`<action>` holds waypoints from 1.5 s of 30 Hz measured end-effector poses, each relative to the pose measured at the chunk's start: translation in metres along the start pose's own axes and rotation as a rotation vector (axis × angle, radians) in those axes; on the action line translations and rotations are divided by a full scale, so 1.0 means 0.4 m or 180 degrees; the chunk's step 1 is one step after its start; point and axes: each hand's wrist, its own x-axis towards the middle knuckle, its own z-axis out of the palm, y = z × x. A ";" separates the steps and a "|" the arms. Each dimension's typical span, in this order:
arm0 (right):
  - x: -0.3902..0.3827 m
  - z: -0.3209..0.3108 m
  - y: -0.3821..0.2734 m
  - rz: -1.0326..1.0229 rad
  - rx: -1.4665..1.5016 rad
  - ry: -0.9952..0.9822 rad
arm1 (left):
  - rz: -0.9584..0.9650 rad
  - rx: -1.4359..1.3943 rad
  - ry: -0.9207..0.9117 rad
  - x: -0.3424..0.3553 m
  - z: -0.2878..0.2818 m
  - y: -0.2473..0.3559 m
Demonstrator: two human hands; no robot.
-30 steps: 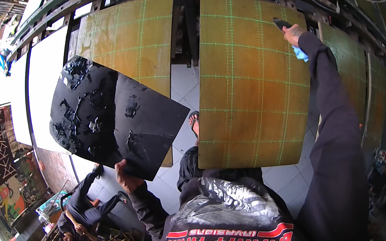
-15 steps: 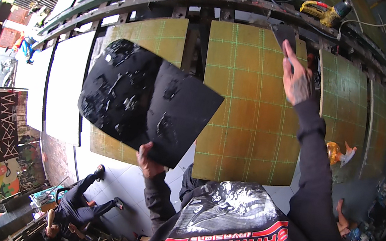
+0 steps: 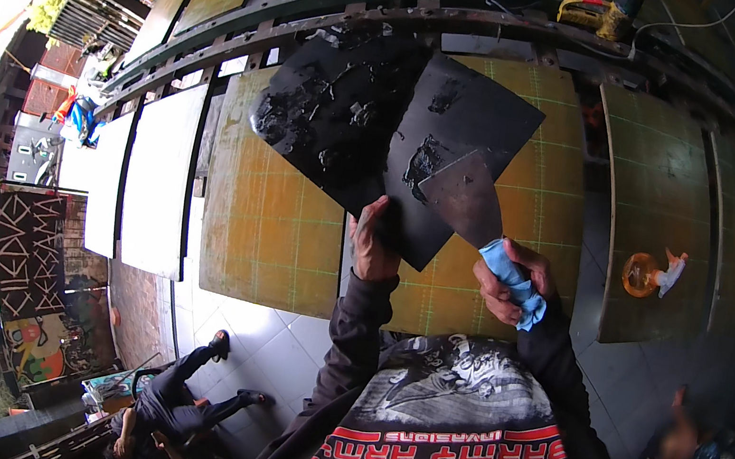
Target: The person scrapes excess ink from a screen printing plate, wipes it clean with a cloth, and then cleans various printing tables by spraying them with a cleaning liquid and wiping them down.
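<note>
My left hand (image 3: 372, 240) grips the lower edge of a black sheet (image 3: 326, 113) smeared with glossy black lumps. My right hand (image 3: 513, 281) is closed on the handle of a wide metal scraper (image 3: 474, 194), wrapped in light blue cloth (image 3: 521, 283). The scraper's blade lies over the sheet's right part, beside a black blob (image 3: 423, 163). Beneath the sheet are yellow-brown boards (image 3: 268, 252) marked with green grid lines.
Rails (image 3: 222, 56) run behind rows of boards. A yellow-and-black tool (image 3: 599, 14) sits at the back, an orange container (image 3: 641, 274) on the right board. A seated person (image 3: 185, 398) is at lower left, another person (image 3: 678, 423) at lower right.
The black sheet has risen and moved right over the middle board. My right hand and scraper have come from the back edge of that board down onto the sheet.
</note>
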 end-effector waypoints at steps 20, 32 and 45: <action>-0.308 -0.028 0.135 -0.0339 -0.1757 0.2796 | 0.0517 0.1354 -0.0179 0.062 -0.073 0.012; -0.333 -0.080 0.247 0.1163 -0.5735 0.4530 | 0.1979 0.3097 -0.0194 0.053 -0.228 -0.003; -0.089 -0.386 -0.345 0.0395 -0.6972 0.3806 | 0.0992 0.2698 0.0533 -0.049 -0.303 0.074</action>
